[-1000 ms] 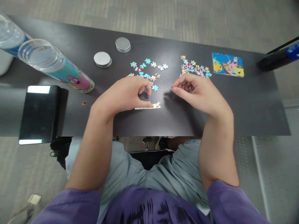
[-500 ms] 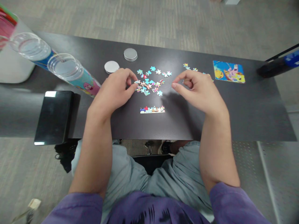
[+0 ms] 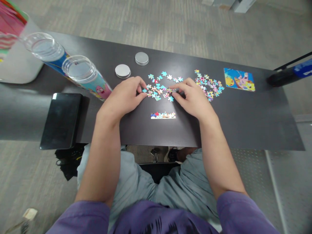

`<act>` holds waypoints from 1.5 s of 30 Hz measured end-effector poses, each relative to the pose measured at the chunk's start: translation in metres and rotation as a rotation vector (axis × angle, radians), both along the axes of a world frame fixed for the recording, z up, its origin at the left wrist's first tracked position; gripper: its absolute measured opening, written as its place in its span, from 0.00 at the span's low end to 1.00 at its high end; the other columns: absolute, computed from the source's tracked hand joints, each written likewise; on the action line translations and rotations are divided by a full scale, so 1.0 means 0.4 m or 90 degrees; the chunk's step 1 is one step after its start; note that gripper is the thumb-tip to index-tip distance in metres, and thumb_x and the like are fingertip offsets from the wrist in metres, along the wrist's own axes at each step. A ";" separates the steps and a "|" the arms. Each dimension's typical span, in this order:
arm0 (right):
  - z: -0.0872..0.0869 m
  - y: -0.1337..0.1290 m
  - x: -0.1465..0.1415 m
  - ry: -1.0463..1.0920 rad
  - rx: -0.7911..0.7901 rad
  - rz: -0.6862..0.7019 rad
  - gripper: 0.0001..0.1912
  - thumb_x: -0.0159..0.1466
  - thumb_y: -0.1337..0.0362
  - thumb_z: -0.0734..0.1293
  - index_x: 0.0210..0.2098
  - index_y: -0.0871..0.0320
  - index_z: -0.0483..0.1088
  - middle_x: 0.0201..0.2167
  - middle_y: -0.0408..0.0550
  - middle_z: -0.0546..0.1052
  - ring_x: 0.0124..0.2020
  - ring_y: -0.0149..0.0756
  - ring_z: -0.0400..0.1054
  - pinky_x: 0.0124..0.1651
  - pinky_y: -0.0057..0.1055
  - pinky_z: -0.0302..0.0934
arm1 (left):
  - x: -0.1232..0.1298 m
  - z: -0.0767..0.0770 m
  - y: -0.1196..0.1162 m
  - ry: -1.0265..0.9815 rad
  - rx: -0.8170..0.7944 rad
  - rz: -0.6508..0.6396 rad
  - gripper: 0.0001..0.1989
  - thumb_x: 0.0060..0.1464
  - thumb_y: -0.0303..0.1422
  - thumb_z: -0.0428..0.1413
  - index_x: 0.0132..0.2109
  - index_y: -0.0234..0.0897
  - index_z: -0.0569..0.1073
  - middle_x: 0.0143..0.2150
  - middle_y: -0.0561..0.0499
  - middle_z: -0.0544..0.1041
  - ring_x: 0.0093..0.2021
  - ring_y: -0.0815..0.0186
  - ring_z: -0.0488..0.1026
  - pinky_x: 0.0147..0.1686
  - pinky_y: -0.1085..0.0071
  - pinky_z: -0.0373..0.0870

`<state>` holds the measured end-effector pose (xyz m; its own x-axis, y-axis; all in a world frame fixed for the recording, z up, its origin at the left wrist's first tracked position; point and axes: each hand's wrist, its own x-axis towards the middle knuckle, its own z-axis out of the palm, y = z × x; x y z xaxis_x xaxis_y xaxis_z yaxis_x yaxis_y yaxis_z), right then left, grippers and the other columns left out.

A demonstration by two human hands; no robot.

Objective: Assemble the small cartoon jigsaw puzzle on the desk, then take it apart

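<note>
Loose puzzle pieces [image 3: 158, 86] lie scattered on the dark table between my hands. My left hand [image 3: 128, 94] is at their left edge, thumb and forefinger bent around a small light-blue piece [image 3: 144, 90]. At their right edge my right hand [image 3: 192, 97] has thumb and fingers apart, touching or just over the pieces; nothing is clearly held in it. Nearer the front edge lies a joined strip of pieces [image 3: 163, 115]. A second pile of pieces [image 3: 212, 86] is just beyond my right hand. The colourful picture card [image 3: 239, 79] lies farther right.
Two clear-topped tubes [image 3: 85, 76] [image 3: 46, 50] stand at the left, near a white bin [image 3: 21, 65]. A black box-like device [image 3: 62, 120] lies at the left front. Round lids [image 3: 123, 71] [image 3: 141, 58] are at the back. A dark bottle [image 3: 282, 74] is at the far right.
My right hand has moved left to the middle pieces, uncovering the right pile. My left hand remains at the left edge of the middle pieces. The view has shifted slightly.
</note>
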<state>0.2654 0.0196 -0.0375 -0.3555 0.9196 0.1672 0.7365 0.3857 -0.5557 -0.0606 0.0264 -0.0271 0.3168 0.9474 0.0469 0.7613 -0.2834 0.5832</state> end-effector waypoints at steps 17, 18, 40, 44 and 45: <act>0.055 -0.029 0.084 0.044 -0.060 0.018 0.08 0.81 0.54 0.81 0.58 0.44 0.91 0.52 0.56 0.86 0.45 0.56 0.77 0.61 0.59 0.74 | 0.000 0.006 0.012 -0.016 -0.019 -0.002 0.09 0.71 0.37 0.64 0.54 0.45 0.86 0.43 0.49 0.83 0.40 0.56 0.78 0.45 0.54 0.75; 0.057 -0.032 0.083 0.047 -0.076 0.027 0.11 0.81 0.55 0.81 0.60 0.42 0.92 0.54 0.56 0.86 0.45 0.57 0.78 0.61 0.59 0.75 | 0.001 0.008 0.014 -0.014 -0.023 -0.004 0.10 0.71 0.38 0.65 0.55 0.46 0.86 0.44 0.48 0.84 0.41 0.55 0.78 0.45 0.53 0.75; 0.062 -0.064 0.091 0.036 -0.140 0.089 0.03 0.75 0.58 0.83 0.44 0.43 0.88 0.50 0.53 0.87 0.45 0.56 0.79 0.57 0.57 0.75 | 0.136 0.097 -0.051 0.114 -0.037 -0.193 0.11 0.75 0.43 0.68 0.57 0.45 0.84 0.56 0.47 0.91 0.55 0.49 0.88 0.55 0.57 0.78; 0.075 -0.073 0.093 0.045 -0.157 0.078 0.08 0.73 0.55 0.85 0.48 0.41 0.86 0.52 0.52 0.88 0.45 0.55 0.76 0.55 0.57 0.75 | 0.167 0.103 -0.070 0.117 -0.061 -0.239 0.11 0.78 0.41 0.65 0.58 0.44 0.87 0.56 0.48 0.92 0.54 0.50 0.86 0.56 0.56 0.78; 0.075 -0.073 0.093 0.046 -0.153 0.071 0.09 0.72 0.54 0.86 0.48 0.40 0.86 0.52 0.52 0.88 0.45 0.56 0.77 0.54 0.58 0.75 | 0.172 0.101 -0.073 0.117 -0.059 -0.236 0.10 0.78 0.42 0.65 0.58 0.45 0.87 0.56 0.48 0.92 0.53 0.50 0.85 0.56 0.56 0.78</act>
